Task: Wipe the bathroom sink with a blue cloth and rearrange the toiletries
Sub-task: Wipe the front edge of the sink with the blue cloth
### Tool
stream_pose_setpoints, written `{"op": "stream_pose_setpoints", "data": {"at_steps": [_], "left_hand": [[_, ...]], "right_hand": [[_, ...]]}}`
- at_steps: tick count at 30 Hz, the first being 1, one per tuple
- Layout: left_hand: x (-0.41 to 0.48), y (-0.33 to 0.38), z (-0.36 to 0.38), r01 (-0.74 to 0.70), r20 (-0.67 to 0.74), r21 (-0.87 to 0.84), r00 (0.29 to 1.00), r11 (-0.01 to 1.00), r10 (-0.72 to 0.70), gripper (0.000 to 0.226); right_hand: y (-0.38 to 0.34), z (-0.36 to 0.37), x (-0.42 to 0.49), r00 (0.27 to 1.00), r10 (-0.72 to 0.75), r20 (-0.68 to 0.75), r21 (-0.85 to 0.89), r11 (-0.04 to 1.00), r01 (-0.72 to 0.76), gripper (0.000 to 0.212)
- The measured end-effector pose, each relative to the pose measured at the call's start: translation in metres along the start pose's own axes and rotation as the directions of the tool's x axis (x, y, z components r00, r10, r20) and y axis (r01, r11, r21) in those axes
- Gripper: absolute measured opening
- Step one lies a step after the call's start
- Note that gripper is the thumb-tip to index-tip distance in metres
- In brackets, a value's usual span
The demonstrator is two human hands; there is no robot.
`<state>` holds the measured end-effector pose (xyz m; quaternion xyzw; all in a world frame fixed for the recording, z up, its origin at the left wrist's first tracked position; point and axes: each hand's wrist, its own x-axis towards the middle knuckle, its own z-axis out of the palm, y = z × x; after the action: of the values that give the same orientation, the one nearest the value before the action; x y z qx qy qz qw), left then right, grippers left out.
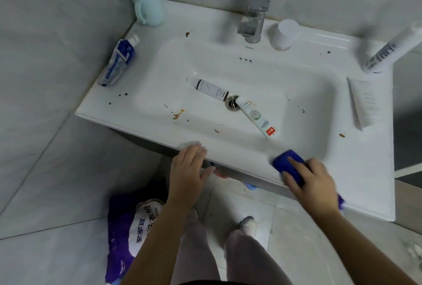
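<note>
Sink (228, 145), two toiletries (206, 89) (255, 116) in basin, one blue cloth (285, 161) in right hand (315, 179)

1. Centre frame: a bottle (206, 89) and a tube (255, 116) lie at the drain (231, 102).
2. The basin (296, 84) floor left and right of them is open.
3. Top edge: faucet (257, 11), mug (147, 3), white cup (284, 33); toothpaste (120, 61) on left rim.
</note>
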<state>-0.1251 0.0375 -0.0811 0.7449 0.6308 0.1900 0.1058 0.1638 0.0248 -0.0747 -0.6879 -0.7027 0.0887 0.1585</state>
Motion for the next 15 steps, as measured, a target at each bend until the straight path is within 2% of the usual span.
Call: {"op": "stream_pose_setpoints", "data": {"at_steps": [2,4,5,7,9,12,13,15], "left_hand": [[0.006,0.01,0.009,-0.021,0.013,0.024,1.0,0.999,0.021,0.049],[0.01,0.013,0.015,-0.015,0.014,0.049,1.0,0.999,0.014,0.049],[0.01,0.014,0.017,-0.004,0.012,0.051,1.0,0.999,0.003,0.049],[0.012,0.012,0.018,0.014,0.007,0.045,1.0,0.999,-0.014,0.048],[0.011,0.011,0.017,0.028,0.011,0.039,1.0,0.999,-0.029,0.048],[0.012,0.015,0.013,0.04,0.029,0.02,0.999,0.999,-0.04,0.049],[0.011,0.015,0.011,0.038,0.027,0.015,0.999,0.999,-0.038,0.05],[0.008,0.011,0.005,0.042,0.019,0.019,0.999,0.999,-0.042,0.051]], "right_hand": [[-0.041,0.017,0.019,1.0,-0.021,-0.007,0.022,1.0,0.021,0.045],[-0.074,0.034,0.031,0.994,-0.069,0.09,0.02,0.998,0.067,0.041],[-0.08,0.035,0.032,0.985,-0.112,0.129,0.027,0.994,0.109,0.041],[-0.063,0.028,0.028,0.977,-0.177,0.115,0.025,0.984,0.176,0.044],[-0.029,0.015,0.014,0.991,-0.121,0.064,0.01,0.993,0.12,0.046],[0.004,0.0,0.001,0.994,0.106,0.026,0.0,0.994,-0.106,0.042],[0.0,0.0,0.002,0.99,0.139,0.025,0.001,0.99,-0.139,0.039],[-0.028,0.012,0.012,0.996,0.082,0.042,0.005,0.997,-0.083,0.034]]}}
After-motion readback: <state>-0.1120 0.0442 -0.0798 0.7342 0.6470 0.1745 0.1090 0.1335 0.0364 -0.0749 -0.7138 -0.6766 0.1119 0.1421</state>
